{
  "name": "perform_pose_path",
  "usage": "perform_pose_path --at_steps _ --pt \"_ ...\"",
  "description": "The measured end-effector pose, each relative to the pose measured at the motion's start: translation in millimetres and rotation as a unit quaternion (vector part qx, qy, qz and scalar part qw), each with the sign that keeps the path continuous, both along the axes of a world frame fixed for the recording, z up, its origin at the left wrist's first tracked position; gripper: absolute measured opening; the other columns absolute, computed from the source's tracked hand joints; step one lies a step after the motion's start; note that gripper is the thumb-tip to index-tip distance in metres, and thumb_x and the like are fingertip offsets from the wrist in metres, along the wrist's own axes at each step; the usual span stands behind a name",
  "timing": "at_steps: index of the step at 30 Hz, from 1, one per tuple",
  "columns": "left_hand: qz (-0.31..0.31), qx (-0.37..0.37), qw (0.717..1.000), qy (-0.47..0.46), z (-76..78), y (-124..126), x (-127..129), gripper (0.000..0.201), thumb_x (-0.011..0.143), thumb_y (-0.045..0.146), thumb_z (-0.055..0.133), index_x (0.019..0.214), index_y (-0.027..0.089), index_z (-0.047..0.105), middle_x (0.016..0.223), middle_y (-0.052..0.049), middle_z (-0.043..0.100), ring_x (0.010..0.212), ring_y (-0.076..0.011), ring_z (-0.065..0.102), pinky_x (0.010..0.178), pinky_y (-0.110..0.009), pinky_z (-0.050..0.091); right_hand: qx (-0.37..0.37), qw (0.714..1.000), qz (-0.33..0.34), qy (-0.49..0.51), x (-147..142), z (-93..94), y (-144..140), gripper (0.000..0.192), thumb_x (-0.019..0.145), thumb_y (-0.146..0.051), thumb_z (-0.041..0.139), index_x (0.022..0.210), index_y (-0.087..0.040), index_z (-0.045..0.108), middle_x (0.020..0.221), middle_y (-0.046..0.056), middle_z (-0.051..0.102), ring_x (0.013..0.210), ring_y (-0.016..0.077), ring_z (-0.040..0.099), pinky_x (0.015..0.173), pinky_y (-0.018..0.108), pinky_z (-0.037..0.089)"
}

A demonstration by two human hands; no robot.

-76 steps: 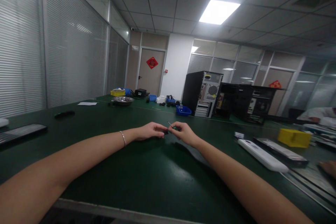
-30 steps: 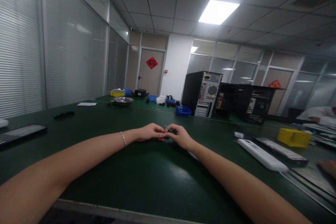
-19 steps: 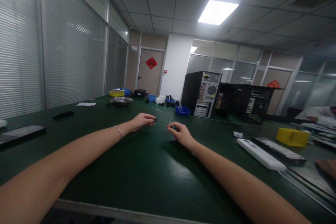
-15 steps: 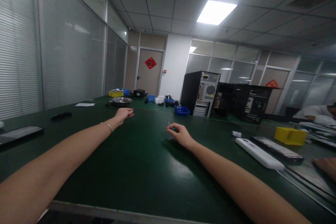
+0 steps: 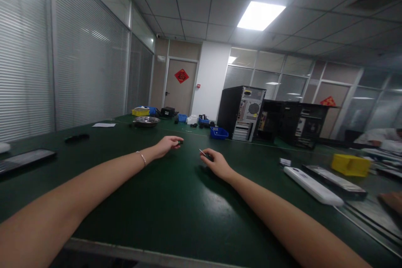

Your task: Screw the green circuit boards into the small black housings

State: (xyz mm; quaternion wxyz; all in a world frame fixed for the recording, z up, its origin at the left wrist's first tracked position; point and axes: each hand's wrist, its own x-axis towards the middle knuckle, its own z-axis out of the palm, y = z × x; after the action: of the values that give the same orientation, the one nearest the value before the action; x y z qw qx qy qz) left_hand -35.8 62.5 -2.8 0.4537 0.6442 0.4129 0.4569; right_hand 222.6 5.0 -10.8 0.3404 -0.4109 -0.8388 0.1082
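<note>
My left hand (image 5: 169, 144), with a thin bracelet on its wrist, is held above the green table (image 5: 163, 213). Its fingers are pinched around something small and dark that I cannot make out. A short way to the right, my right hand (image 5: 216, 163) stays low over the tabletop, fingers closed on a thin metal-tipped tool (image 5: 202, 152). The tip points up and to the left, towards my left hand; the rest of the tool is hidden by the fingers. Beyond my left hand stands a shiny metal bowl (image 5: 146, 122).
Computer towers (image 5: 241, 111) stand at the back right, beside a blue bin (image 5: 219, 132). To the right lie a white power strip (image 5: 314, 186), a yellow box (image 5: 351, 164) and another person's hand (image 5: 392, 199). A flat dark device (image 5: 28, 160) lies at left.
My left hand has moved right, from near the metal bowl towards my right hand. My right hand has barely moved and keeps hold of the thin tool.
</note>
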Motion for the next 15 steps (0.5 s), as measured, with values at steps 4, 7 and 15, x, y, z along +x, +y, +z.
perform_pose_path --at_steps 4,7,15 --pt "-0.09 0.028 0.994 0.057 -8.0 -18 28 0.024 0.089 0.026 0.056 0.11 0.013 0.057 0.111 -0.008 0.06 0.095 -0.0211 0.061 0.081 -0.041 0.052 0.011 1.0 -0.012 -0.002 -1 -0.7 -3 0.025 0.093 -0.029 0.053 0.114 -0.016 0.056 0.111 0.007 0.062 0.095 0.0209 0.062 0.082 0.042 0.051" --pt "-0.117 0.06 0.987 0.089 -8.4 -25 30 0.025 0.089 0.025 0.056 0.111 0.013 0.057 0.11 -0.008 0.06 0.095 -0.0212 0.061 0.081 -0.041 0.051 0.025 1.0 -0.013 -0.014 -2 0.2 -7 0.026 0.093 -0.029 0.053 0.116 -0.017 0.055 0.11 0.007 0.062 0.093 0.0206 0.062 0.081 0.041 0.051" --pt "-0.142 0.142 0.97 0.133 -6.8 -28 34 0.025 0.09 0.027 0.056 0.11 0.013 0.058 0.103 -0.007 0.063 0.088 -0.0192 0.063 0.079 -0.039 0.052 0.076 0.995 -0.003 -0.061 -6 4.6 -13 0.021 0.092 -0.027 0.055 0.11 -0.017 0.059 0.109 0.006 0.062 0.094 0.0202 0.061 0.083 0.041 0.05"
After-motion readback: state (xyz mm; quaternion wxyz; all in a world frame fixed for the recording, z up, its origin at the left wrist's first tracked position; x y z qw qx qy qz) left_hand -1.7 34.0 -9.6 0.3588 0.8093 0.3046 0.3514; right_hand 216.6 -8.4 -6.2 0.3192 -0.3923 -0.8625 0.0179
